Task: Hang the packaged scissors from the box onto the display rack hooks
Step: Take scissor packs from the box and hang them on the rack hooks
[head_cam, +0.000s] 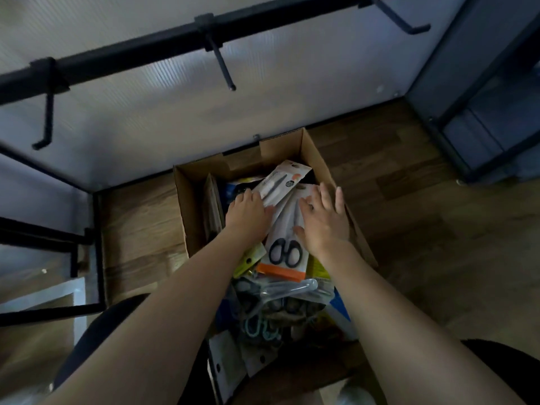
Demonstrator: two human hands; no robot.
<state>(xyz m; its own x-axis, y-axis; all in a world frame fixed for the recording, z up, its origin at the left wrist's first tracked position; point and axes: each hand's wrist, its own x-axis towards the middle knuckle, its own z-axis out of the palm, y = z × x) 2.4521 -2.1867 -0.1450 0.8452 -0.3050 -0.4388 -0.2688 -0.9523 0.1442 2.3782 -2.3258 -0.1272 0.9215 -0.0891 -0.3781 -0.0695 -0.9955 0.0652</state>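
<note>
1. Brown wooden floor (409, 200) is seen under everything, and a pale wall panel (146, 112) is seen behind it.
2. A black rack bar (131, 52) is fixed across the top of the view, in front of the panel.
3. Three black hooks are hung from the bar: a left hook (46, 118), a middle hook (222, 67) and a right hook (403, 23). Nothing is hung on them.
4. A dark grey shelf frame (482, 83) is seen at the right side.
5. An open cardboard box (318, 159) is set on the floor, below the middle hook.
6. The box is filled with many packs, piled in a loose heap.
7. A white scissors pack (287, 252) with black handles and an orange strip is laid on top, near the middle of the box.
8. A second white pack (285, 178) is laid tilted at the far end of the box, partly over the first one.
9. The left hand (248, 213) is put down into the box, at the near edge of the second pack. Its fingers (249, 197) are bent over the pack's edge, but a firm hold cannot be told.
10. The right hand (324, 222) is laid flat on the scissors pack. Its fingers (339, 197) are spread wide and straight, and nothing is gripped.
11. Clear plastic bags (280, 293) with small things inside are seen at the near end of the box.
</note>
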